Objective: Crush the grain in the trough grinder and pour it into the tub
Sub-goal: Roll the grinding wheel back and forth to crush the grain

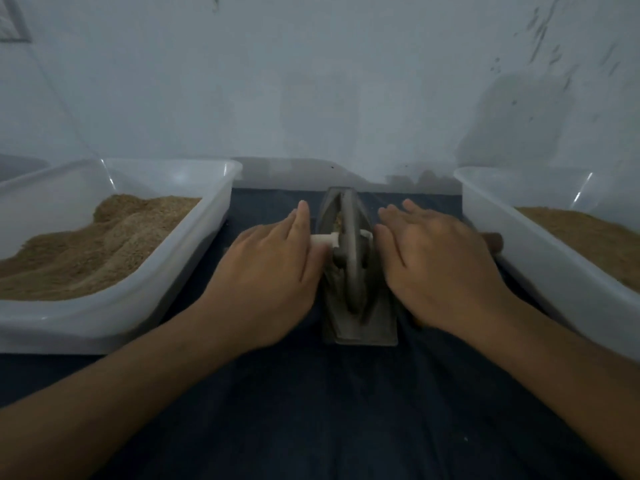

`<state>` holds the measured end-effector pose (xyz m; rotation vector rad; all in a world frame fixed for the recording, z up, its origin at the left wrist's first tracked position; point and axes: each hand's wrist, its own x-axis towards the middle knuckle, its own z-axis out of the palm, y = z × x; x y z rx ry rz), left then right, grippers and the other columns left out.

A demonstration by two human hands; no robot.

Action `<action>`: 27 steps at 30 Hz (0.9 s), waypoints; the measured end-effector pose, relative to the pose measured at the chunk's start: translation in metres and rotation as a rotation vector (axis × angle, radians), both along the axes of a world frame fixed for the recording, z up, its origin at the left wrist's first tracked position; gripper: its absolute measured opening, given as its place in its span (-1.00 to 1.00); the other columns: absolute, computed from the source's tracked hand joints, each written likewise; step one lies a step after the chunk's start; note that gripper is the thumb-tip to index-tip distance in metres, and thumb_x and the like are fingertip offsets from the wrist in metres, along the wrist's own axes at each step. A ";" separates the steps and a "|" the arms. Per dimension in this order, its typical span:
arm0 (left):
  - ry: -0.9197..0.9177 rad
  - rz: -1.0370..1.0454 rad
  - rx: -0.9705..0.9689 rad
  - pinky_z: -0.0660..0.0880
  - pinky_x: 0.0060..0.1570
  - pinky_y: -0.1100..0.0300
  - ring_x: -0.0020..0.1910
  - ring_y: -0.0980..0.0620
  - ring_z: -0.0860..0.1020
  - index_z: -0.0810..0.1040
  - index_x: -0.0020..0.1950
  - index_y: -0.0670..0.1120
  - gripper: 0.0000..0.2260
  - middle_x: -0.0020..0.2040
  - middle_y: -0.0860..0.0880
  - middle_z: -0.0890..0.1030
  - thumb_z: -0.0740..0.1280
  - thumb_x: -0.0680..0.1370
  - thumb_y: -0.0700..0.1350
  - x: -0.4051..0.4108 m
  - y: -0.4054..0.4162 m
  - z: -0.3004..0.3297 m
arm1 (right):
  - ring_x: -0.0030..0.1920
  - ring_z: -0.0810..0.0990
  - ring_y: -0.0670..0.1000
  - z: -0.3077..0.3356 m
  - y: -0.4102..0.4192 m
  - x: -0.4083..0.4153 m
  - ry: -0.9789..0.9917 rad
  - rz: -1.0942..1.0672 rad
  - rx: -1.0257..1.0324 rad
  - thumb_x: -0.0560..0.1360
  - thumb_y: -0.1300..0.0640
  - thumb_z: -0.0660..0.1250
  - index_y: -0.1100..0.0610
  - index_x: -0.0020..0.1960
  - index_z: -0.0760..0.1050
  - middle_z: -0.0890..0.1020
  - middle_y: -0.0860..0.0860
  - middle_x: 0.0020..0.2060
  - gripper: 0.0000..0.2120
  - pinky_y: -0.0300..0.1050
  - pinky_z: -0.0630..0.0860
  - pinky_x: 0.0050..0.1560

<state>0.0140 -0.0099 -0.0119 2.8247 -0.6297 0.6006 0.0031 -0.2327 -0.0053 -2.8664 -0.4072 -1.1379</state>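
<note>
Crushing step: flat, unclenched hands (353, 258) press the axle (323, 240) either side of the wheel (350, 251); next, roll it along the trough (360, 327).

A pale wall (311, 81) is filling the background, scuffed with dark marks at upper right. A dark cloth (311, 410) is covering the surface, possibly a table. Dim light is falling evenly.
</note>
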 end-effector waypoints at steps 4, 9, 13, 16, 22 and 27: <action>-0.016 0.124 -0.013 0.45 0.24 -0.07 0.31 -0.17 0.55 0.17 0.65 -0.18 -0.37 0.49 -0.13 0.48 -0.12 0.71 0.18 0.044 -0.019 0.000 | -0.01 0.63 0.15 0.008 0.007 0.046 0.185 -0.056 -0.008 0.70 -0.01 -0.08 0.09 -0.19 0.52 0.61 -0.02 -0.25 -0.51 0.06 0.50 -0.10; 0.136 0.262 0.060 0.41 0.20 -0.16 0.30 -0.25 0.53 0.28 0.59 -0.12 -0.46 0.54 -0.17 0.42 -0.05 0.70 0.14 0.138 -0.044 0.030 | -0.13 0.52 0.13 0.024 0.003 0.142 0.393 -0.231 -0.062 0.67 0.07 0.00 0.07 -0.11 0.38 0.59 0.11 -0.02 -0.73 0.01 0.36 -0.18; 0.149 0.232 0.098 0.39 0.02 -0.10 0.18 -0.26 0.56 0.43 0.25 -0.08 -0.65 0.29 -0.20 0.55 -0.04 0.72 0.07 0.136 -0.040 0.025 | -0.04 0.58 0.18 0.027 0.010 0.141 0.377 -0.245 -0.101 0.68 0.08 0.00 0.07 -0.12 0.45 0.62 0.12 -0.01 -0.68 -0.01 0.36 -0.11; 0.064 0.143 0.014 0.51 0.04 -0.08 0.10 -0.24 0.60 0.37 0.46 -0.10 -0.57 0.30 -0.19 0.58 -0.10 0.75 0.06 0.093 -0.022 0.002 | -0.19 0.53 0.13 0.016 0.013 0.092 0.214 -0.174 -0.101 0.68 0.02 -0.09 0.09 -0.22 0.44 0.59 0.08 -0.22 -0.56 -0.05 0.29 -0.22; -0.123 0.006 0.001 0.34 0.47 -0.06 0.42 -0.09 0.48 0.16 0.66 -0.16 -0.37 0.53 -0.11 0.45 -0.15 0.70 0.17 0.005 -0.007 -0.006 | 0.35 0.52 0.10 0.003 0.000 0.003 0.195 -0.052 0.011 0.71 -0.05 -0.10 0.22 0.42 0.48 0.61 0.11 0.31 -0.45 0.00 0.35 0.42; -0.028 0.039 -0.058 0.42 0.31 -0.04 0.35 -0.13 0.54 0.30 0.62 -0.06 -0.46 0.47 -0.08 0.52 -0.12 0.74 0.14 0.056 -0.018 -0.002 | -0.06 0.60 0.13 0.008 0.006 0.052 0.250 -0.108 0.001 0.67 -0.06 -0.15 0.05 -0.13 0.49 0.62 0.03 -0.18 -0.51 0.00 0.37 -0.12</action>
